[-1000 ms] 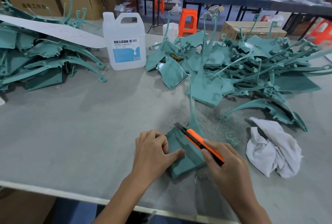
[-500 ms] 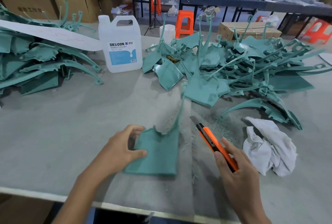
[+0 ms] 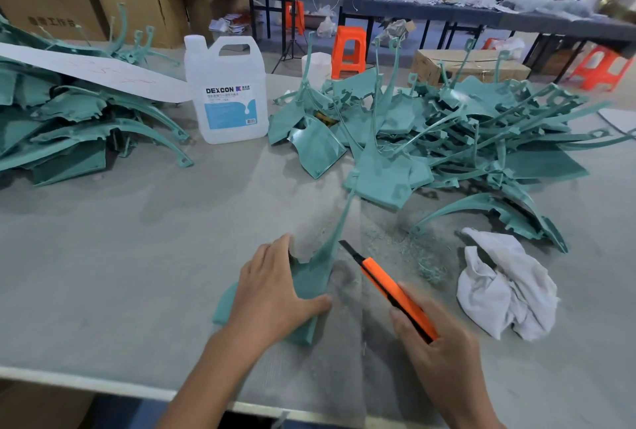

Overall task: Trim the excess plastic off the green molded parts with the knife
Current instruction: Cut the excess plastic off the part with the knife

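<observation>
Knife (image 3: 382,282) is now clear of the part (image 3: 309,277), gripped in my right hand (image 3: 444,356); left hand (image 3: 272,294) presses flat on it, turned for another edge.

The left hand (image 3: 275,294) and right hand (image 3: 444,356) are bare, the left forearm (image 3: 210,373) and right forearm (image 3: 461,404) are bare to the lower edge of view, and blue cloth (image 3: 113,409) shows beneath the left.

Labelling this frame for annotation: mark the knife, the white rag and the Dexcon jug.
knife (image 3: 383,279), head view, orange handle.
white rag (image 3: 506,291), head view, middle of the crumpled cloth.
Dexcon jug (image 3: 229,105), head view, front label.
</observation>
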